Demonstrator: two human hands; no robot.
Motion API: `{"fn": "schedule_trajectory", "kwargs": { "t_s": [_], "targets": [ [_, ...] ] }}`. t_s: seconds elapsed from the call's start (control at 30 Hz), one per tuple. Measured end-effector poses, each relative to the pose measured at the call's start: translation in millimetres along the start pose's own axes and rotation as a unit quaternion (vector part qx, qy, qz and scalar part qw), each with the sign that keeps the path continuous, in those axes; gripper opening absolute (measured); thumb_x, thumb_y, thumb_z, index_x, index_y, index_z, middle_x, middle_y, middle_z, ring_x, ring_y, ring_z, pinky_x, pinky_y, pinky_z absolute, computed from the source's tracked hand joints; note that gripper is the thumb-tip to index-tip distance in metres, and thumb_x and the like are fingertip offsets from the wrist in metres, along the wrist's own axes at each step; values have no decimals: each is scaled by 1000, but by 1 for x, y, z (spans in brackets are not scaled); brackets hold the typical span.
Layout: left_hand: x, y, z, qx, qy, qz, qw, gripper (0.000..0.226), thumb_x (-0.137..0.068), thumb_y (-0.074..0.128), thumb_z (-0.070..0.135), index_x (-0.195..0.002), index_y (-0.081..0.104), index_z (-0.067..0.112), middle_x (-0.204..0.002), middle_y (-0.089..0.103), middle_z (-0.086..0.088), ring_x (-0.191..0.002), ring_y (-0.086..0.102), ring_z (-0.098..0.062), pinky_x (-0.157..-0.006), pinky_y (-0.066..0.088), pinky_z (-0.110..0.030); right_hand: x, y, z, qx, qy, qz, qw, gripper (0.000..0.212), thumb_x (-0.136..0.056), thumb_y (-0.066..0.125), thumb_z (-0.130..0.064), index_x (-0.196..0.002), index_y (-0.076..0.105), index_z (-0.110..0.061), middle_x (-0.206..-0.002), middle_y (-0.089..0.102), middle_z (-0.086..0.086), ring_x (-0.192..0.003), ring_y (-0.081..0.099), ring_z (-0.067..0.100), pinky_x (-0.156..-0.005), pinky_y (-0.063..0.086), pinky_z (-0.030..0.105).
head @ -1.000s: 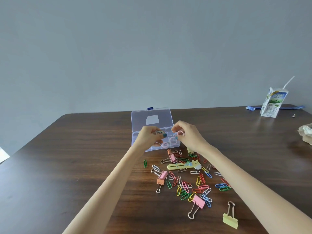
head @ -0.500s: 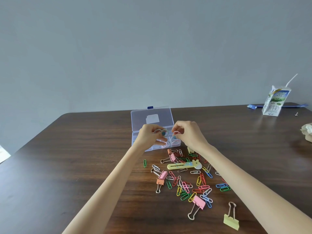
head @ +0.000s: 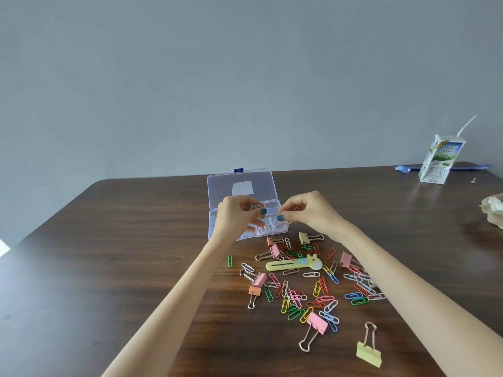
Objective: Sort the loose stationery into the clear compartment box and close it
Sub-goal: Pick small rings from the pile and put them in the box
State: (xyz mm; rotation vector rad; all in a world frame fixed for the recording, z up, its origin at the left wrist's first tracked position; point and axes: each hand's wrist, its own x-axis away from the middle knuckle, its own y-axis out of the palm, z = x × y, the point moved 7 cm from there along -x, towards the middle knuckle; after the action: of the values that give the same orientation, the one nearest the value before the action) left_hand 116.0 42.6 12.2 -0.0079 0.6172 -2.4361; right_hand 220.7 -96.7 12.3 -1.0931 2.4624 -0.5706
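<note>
The clear compartment box (head: 275,206) lies open on the brown table, its lid (head: 239,187) folded back flat. My left hand (head: 236,216) hovers over the box's middle, pinching a pale ring (head: 255,207). My right hand (head: 310,212) is just to the right of it, pinching another pale ring (head: 285,220) over the box's right end. Pale rings (head: 262,230) lie in the box's front compartments. Loose coloured paper clips (head: 295,296), pastel binder clips (head: 317,323) and a yellow giraffe cutter (head: 295,264) are scattered in front of the box.
A milk carton (head: 439,160) with a straw stands at the far right, beside a blue wrapper (head: 402,168). Crumpled paper (head: 494,209) sits at the right edge. A yellow binder clip (head: 368,353) lies nearest me.
My two hands have drawn slightly apart above the box, each keeping its ring. The camera has tilted a little.
</note>
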Motion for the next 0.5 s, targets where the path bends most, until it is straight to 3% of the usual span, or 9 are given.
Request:
{"fn": "schedule_trajectory", "kwargs": {
  "t_s": [0.17, 0.27, 0.4, 0.5],
  "targets": [
    [0, -5, -3, -4, 4, 19, 1000, 8, -83, 73, 16, -90, 71, 13, -84, 74, -6, -66, 72, -15, -61, 60, -27, -4, 11, 1, 34, -8, -9, 999, 8, -80, 74, -14, -87, 76, -11, -83, 73, 3, -79, 66, 16, -74, 54, 31],
    [-1, -8, -3, -15, 16, 17, 1000, 10, -81, 74, 18, -91, 73, 15, -83, 74, -2, -71, 71, -13, -63, 58, -25, -8, 13, 2, 58, -13, -1, 998, 8, -81, 73, -13, -88, 76, -12, -84, 72, -1, -79, 67, 13, -75, 54, 29],
    [-2, -8, -3, -15, 22, 5, 1000, 12, -83, 72, 13, -95, 74, 10, -83, 73, -4, -68, 68, -10, -63, 56, -20, -12, 14, 2, 89, -24, 24, 995, 10, -83, 71, -13, -91, 76, -11, -84, 62, -7, -74, 56, 3, -68, 45, 21],
    [-2, -9, -3, -13, 20, 3, 1000, 12, -84, 70, 11, -95, 73, 7, -84, 73, -8, -63, 69, -9, -64, 57, -22, -14, 16, 5, 100, -23, 47, 994, 11, -84, 70, -13, -93, 76, -10, -85, 59, -5, -74, 53, 6, -65, 43, 20]
  ]
}}
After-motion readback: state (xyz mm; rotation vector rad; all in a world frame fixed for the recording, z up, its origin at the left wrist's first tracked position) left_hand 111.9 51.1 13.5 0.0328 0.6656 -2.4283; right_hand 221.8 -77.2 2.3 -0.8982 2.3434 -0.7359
